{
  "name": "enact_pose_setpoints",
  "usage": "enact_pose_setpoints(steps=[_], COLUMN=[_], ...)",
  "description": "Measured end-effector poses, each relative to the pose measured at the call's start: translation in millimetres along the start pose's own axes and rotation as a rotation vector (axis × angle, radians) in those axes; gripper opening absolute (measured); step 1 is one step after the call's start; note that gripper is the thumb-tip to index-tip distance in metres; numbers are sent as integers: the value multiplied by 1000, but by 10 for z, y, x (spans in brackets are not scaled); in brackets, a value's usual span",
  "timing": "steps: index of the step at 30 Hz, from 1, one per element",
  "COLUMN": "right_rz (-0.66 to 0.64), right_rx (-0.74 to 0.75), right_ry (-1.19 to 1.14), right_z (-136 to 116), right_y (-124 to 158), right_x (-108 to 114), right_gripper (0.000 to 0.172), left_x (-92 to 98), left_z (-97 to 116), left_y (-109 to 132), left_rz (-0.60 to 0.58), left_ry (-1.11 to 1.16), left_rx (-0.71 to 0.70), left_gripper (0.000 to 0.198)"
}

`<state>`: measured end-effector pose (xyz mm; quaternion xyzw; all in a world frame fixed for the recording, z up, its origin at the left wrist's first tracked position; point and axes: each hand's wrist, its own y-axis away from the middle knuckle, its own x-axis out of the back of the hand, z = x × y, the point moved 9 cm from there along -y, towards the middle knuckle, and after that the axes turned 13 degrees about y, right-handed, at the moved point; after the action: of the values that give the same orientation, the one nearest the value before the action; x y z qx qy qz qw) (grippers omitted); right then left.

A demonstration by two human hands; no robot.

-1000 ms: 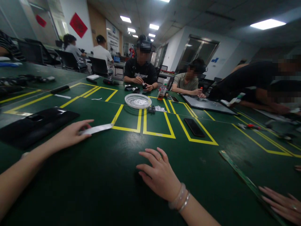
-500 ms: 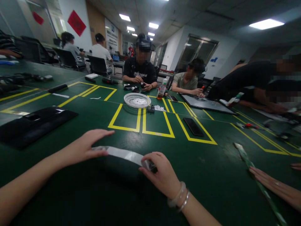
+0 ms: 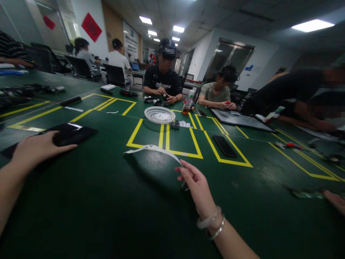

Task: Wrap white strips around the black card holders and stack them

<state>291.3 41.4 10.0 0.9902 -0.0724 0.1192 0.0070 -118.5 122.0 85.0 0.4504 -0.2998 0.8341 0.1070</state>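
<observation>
A thin, flexible white strip arches over the green table, its free end pointing left. My right hand pinches the strip's right end between thumb and fingers; a small end piece shows below the fingertips. Over at the left, my left hand is at a glossy black panel, thumb and fingers apart. Its fingertips overlap the panel, and I cannot tell whether they touch it.
Yellow tape outlines mark the green table. Beyond the strip lie a round white slotted basket, a black phone and a bottle. Co-workers sit opposite; another person's hand is at the right beside a blurred green strip.
My left hand has let go of the white strip and moved left to the black panel. My right hand has shifted slightly right, keeping the strip, whose left end now hangs free.
</observation>
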Motion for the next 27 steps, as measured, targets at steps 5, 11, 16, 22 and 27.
enact_pose_setpoints(steps=[5, 11, 16, 22, 27], right_rz=[238, 379, 368, 283, 88], right_rx=[-156, -137, -84, 128, 424], right_ry=[-308, -479, -444, -197, 234], right_z=[161, 147, 69, -99, -391], right_y=[-30, -35, -10, 39, 175], right_x=[240, 387, 372, 298, 60], right_gripper=[56, 58, 56, 47, 37], left_x=[-422, -1125, -1457, -1621, -1464], left_z=[-30, 680, 1470, 1338, 1567], left_y=[-78, -99, 49, 64, 168], left_rz=[-54, -317, -439, -437, -231], left_ry=[-43, 13, 141, 95, 7], left_rx=[86, -23, -212, -243, -513], left_gripper=[71, 88, 91, 91, 84])
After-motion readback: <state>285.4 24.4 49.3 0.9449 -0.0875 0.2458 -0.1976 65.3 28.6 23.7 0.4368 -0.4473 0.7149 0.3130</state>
